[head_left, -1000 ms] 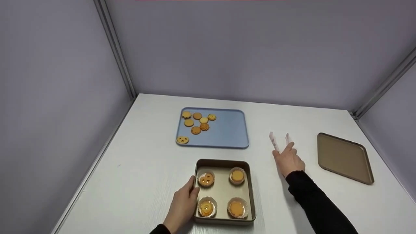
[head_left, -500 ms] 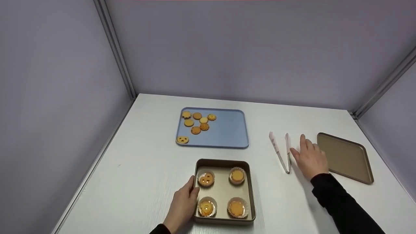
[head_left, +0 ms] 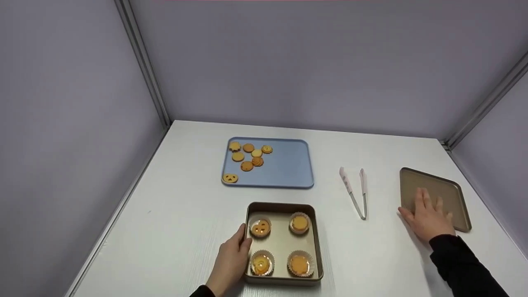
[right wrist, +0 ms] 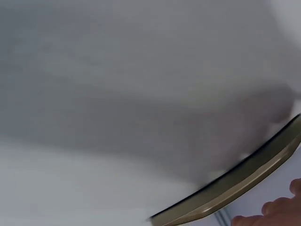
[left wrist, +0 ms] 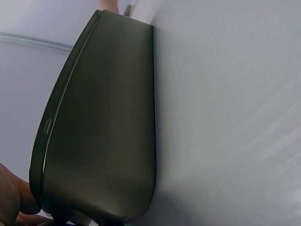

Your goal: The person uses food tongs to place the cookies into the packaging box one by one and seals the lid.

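Observation:
My left hand point(head_left: 229, 259) holds the left wall of a bronze-coloured rectangular baking tin point(head_left: 281, 241), thumb at the rim. Inside the tin stand several cookies in pleated paper cups, one per corner; the front-right cup point(head_left: 300, 264) holds a plain orange-brown one. The left wrist view shows the tin's outer wall point(left wrist: 103, 113) standing on the table. At the right, my right hand point(head_left: 431, 218) is spread over the near part of a shallow bronze lid point(head_left: 443, 189), holding nothing. In the right wrist view its fingers point(right wrist: 277, 214) appear beyond the lid's edge point(right wrist: 235, 188).
A blue tray point(head_left: 288, 165) at the back carries several loose cookies, among them a face-shaped one point(head_left: 230, 178). White-and-pink-handled tongs point(head_left: 364, 183) lie spread between the blue tray and the lid. Grey panels point(head_left: 288, 62) surround the white table point(head_left: 173, 231).
My right hand has let go of the tongs and moved right, over the lid. The tongs lie on the table. My left hand has stayed at the tin.

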Motion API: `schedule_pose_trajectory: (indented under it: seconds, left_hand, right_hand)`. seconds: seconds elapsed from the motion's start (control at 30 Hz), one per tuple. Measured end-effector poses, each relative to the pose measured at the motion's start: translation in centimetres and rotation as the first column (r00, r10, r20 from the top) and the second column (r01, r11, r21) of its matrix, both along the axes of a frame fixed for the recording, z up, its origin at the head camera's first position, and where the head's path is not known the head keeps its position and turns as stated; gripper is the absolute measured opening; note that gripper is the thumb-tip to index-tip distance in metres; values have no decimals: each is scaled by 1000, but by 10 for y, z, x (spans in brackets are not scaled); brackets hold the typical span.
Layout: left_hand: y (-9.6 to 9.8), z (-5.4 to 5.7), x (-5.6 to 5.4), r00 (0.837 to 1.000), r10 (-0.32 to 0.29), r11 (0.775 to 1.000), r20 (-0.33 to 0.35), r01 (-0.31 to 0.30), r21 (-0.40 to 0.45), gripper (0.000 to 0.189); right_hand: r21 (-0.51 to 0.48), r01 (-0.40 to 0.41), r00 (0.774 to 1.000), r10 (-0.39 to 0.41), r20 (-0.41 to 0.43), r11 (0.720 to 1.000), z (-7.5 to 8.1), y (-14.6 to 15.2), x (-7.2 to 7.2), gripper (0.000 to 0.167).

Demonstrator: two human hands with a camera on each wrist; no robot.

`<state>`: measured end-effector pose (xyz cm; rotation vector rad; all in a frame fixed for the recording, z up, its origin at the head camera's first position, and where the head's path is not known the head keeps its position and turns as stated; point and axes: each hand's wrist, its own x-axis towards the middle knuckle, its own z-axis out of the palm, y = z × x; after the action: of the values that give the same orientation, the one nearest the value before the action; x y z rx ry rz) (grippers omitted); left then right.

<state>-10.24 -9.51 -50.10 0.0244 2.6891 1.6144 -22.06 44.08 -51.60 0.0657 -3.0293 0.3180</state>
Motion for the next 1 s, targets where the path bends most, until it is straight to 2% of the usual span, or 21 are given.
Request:
schedule_pose_trajectory:
  seconds: [0.1, 0.27, 0.37, 0.53, 0.77, 0.87, 1.0]
  left_hand:
    - [0, 1, 0, 1000, 3, 1000, 7, -3, 7, 52]
    - [0, 1, 1, 1000, 4, 1000, 8, -4, 12, 52]
    - [0, 2, 1, 1000, 5, 1000, 5, -5, 13, 52]
    - [0, 1, 2, 1000, 2, 1000, 10, -2, 13, 52]
    - [0, 0, 2, 1000, -7, 1000, 12, 7, -6, 51]
    - [0, 0, 2, 1000, -4, 1000, 15, 4, 0, 52]
    - [0, 1, 1, 1000, -3, 1000, 17, 3, -1, 52]
  right_hand:
    - [18, 11, 1000, -11, 23, 1000, -4, 9, 6, 92]
    - [51, 12, 1000, -12, -8, 999, -9, 18, 12, 83]
    - [63, 15, 1000, -16, 7, 998, -9, 20, 14, 77]
    - [96, 4, 1000, -3, -1, 995, -8, 20, 14, 57]
    - [121, -76, 994, 84, -63, 990, -6, 21, 15, 16]
    - [156, -119, 989, 131, -69, 981, -5, 21, 15, 11]
    - [232, -215, 967, 240, -88, 949, -2, 19, 13, 19]
